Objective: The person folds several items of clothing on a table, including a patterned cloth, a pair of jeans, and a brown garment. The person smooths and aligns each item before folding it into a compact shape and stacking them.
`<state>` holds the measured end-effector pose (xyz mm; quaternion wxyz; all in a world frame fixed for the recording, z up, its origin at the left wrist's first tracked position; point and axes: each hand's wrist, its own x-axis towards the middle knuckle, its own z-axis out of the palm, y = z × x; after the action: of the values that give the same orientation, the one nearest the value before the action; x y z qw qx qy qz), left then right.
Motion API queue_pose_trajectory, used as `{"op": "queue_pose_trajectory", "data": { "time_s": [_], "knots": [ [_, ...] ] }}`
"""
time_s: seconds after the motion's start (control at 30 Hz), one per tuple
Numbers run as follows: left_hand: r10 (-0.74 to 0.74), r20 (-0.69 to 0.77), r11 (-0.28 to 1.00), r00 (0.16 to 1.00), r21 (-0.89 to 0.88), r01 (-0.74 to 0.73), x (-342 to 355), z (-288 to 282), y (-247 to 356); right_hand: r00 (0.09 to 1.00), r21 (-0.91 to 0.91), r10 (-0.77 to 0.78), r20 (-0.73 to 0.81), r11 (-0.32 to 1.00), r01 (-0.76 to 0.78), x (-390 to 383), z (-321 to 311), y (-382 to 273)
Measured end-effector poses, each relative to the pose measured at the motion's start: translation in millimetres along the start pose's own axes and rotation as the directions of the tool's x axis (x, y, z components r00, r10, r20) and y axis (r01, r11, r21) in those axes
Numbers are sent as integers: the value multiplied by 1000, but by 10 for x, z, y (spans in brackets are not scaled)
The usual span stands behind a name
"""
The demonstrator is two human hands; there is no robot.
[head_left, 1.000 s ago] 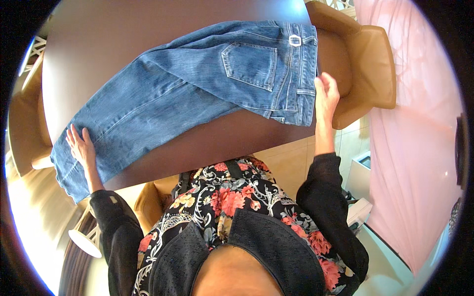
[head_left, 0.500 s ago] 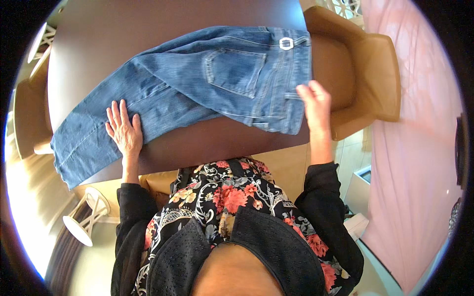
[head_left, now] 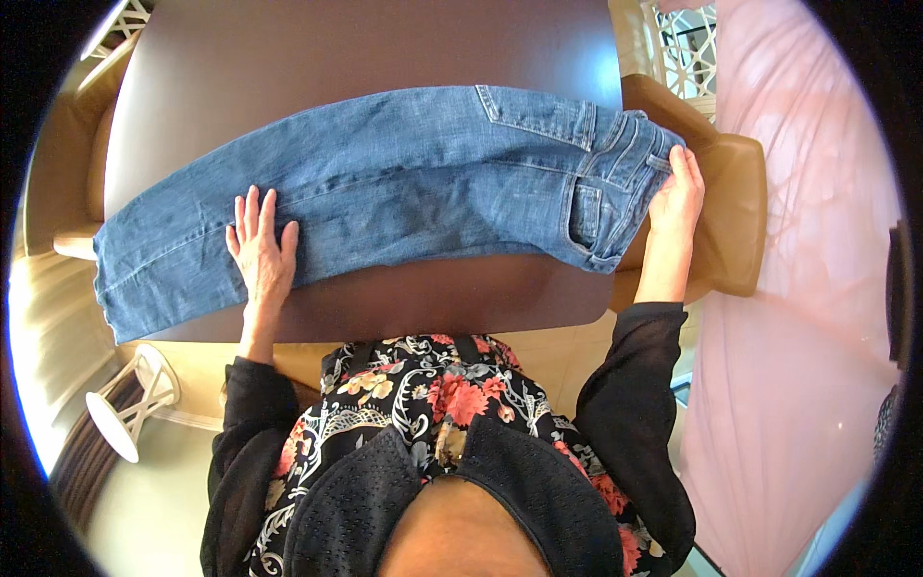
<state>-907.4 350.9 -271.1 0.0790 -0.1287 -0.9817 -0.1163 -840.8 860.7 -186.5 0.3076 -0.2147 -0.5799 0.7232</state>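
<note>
Blue denim jeans [head_left: 413, 183] lie lengthwise across brown table [head_left: 385, 48], waistband [head_left: 630, 212] past its right edge. Left hand [head_left: 261, 260] flat on leg, fingers spread; right hand [head_left: 677, 197] pinches waistband. Step: likely straightening. Next move probably calls for firm waistband grip, steady left palm.

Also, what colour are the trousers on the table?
The trousers are blue denim, seen best in head view.

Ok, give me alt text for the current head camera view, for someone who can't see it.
Blue jeans stretch across a dark brown table, the wearer's left hand spread flat on the leg part and the right hand gripping the waistband. A tan chair stands at the table's right, with pink fabric beyond.
</note>
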Motion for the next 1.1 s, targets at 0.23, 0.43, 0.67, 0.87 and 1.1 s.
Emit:
{"op": "queue_pose_trajectory", "data": {
  "time_s": [0.23,0.43,0.67,0.87,1.1],
  "knots": [
    [235,-214,918,948,-272,-289,630,-435,423,998,-41,37,-50,998,-39,-59,-26,-95],
    [535,-150,723,831,-428,-542,935,-35,1190,993,-198,-10,-120,980,-14,311,-260,255],
    [523,105,847,846,-174,-502,990,440,1490,797,-753,-512,320,373,542,-97,819,121],
    [468,182,883,865,-131,-450,1020,394,1600,635,-642,-252,731,62,764,-181,984,870],
    [423,-47,841,905,-350,-412,1237,364,1730,579,-599,-182,795,-78,797,186,775,539]
  ]
}}
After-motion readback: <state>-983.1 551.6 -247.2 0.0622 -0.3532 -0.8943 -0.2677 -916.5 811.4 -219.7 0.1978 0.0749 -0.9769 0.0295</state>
